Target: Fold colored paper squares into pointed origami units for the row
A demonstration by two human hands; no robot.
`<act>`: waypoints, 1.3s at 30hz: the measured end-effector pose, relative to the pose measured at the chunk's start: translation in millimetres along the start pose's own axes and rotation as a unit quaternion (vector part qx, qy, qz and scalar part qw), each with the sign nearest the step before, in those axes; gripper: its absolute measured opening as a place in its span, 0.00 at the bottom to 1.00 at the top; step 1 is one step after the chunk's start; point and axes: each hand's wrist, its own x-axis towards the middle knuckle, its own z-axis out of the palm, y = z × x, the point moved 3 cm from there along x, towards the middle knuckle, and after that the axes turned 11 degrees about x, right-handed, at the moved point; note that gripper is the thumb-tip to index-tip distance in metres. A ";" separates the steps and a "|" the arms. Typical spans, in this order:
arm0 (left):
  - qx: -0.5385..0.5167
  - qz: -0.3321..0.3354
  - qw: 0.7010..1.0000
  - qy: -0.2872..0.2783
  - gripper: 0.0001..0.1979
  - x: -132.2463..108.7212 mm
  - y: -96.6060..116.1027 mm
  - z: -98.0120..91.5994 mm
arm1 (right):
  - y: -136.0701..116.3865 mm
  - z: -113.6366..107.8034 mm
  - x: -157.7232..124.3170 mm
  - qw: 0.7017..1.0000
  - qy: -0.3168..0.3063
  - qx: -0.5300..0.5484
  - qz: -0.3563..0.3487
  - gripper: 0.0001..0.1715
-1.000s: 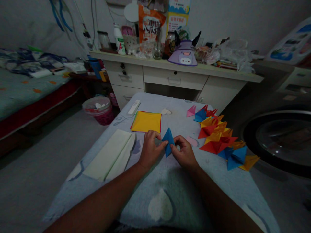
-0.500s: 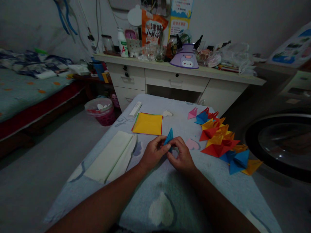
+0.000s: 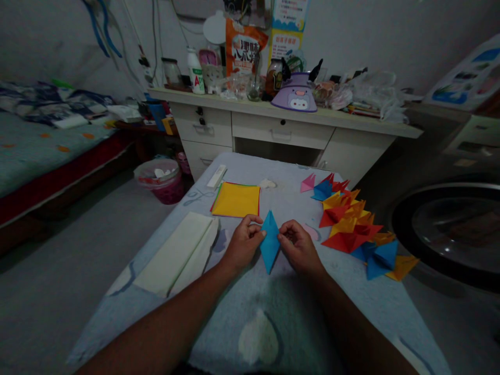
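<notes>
A blue sheet of origami paper [image 3: 270, 244], folded into a long diamond, is held between my two hands above the cloth-covered table [image 3: 234, 317]. My left hand [image 3: 245, 242] pinches its left edge, thumb on the front face. At the right corner, my right hand [image 3: 299, 244] grips it between thumb and fingers. The upper tip of the diamond points away from me and shows a split. Just beyond my left hand lies a stack of square coloured paper [image 3: 236, 200], yellow on top. Folded paper cranes [image 3: 351, 221] in red, orange, blue and pink line the table's right side.
Left of my hands lies a folded pale cloth or paper [image 3: 177, 255]. Near the far left edge sits a small white box-like strip [image 3: 216, 177]. Behind the table stands a cluttered white desk [image 3: 281, 127]; a washing machine [image 3: 449, 208] is at right, a pink bucket [image 3: 160, 179] at left.
The blue paper has turned from a narrow, edge-on shape to a flat diamond facing me. My hands have moved slightly apart, to its two sides.
</notes>
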 end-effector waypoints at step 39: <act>0.543 0.145 0.824 -0.070 0.04 2.9 3.1 -14.7 | 12.6 -7.6 3.2 0.926 -0.127 -0.355 0.010 0.06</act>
